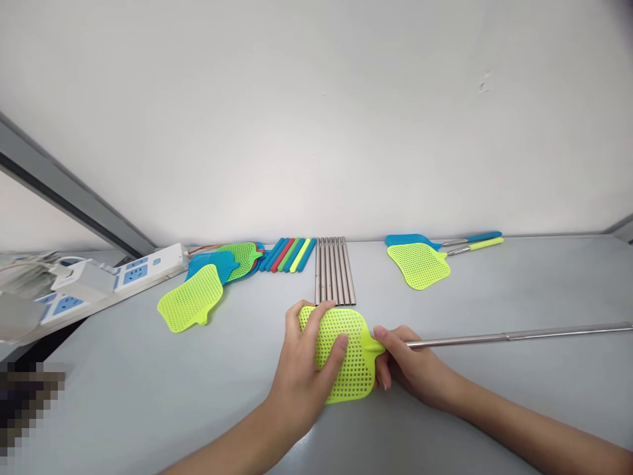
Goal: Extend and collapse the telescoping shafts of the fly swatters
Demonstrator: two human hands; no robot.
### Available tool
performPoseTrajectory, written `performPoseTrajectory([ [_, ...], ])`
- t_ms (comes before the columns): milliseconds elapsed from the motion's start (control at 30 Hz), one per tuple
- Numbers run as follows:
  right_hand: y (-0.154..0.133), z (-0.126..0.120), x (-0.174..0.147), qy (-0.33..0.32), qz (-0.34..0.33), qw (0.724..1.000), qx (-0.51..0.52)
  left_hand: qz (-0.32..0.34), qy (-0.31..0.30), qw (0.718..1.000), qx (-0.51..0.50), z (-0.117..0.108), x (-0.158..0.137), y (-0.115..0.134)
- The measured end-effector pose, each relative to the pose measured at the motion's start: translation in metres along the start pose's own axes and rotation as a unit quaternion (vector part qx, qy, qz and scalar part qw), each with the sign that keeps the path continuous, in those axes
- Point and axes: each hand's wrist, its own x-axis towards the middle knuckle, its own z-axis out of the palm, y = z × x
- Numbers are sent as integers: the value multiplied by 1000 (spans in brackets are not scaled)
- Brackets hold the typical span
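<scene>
My left hand point(311, 363) grips a yellow-green perforated fly swatter head point(353, 356), thumb on its face and fingers over its upper edge. At the neck of that head, my right hand point(408, 359) is closed around the end of a long metal telescopic rod point(459, 340). The rod runs out to the right, extended past the frame's edge. My right fingers cover the joint between rod and head. Just beyond my left hand lies a row of several short metal rods point(336, 270). Left of them are several coloured handle sleeves point(291, 255) in blue, red, green and yellow.
At the left lie loose swatter heads, a yellow-green one point(190, 300) in front of blue point(210, 264) and green point(241, 258) ones. A white power strip point(153, 264) stands beside them. Two swatters with handles, blue point(410, 241) and yellow point(420, 267), rest at the back right by the wall.
</scene>
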Motion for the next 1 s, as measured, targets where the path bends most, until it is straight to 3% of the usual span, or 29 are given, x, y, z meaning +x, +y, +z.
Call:
performPoseTrajectory([
  [233,0,0,1,-5,2,1000,27,4,0,1000,30,2,0,-2],
  [533,-4,3,2,15,13,998,54,123,-16,971,203,3,-6,-4],
  [700,-5,4,1,38,10,997,65,167,-41,961,219,1,-7,-4],
  [1000,-6,5,1,30,4,998,58,176,-80,961,197,-2,-5,-5],
])
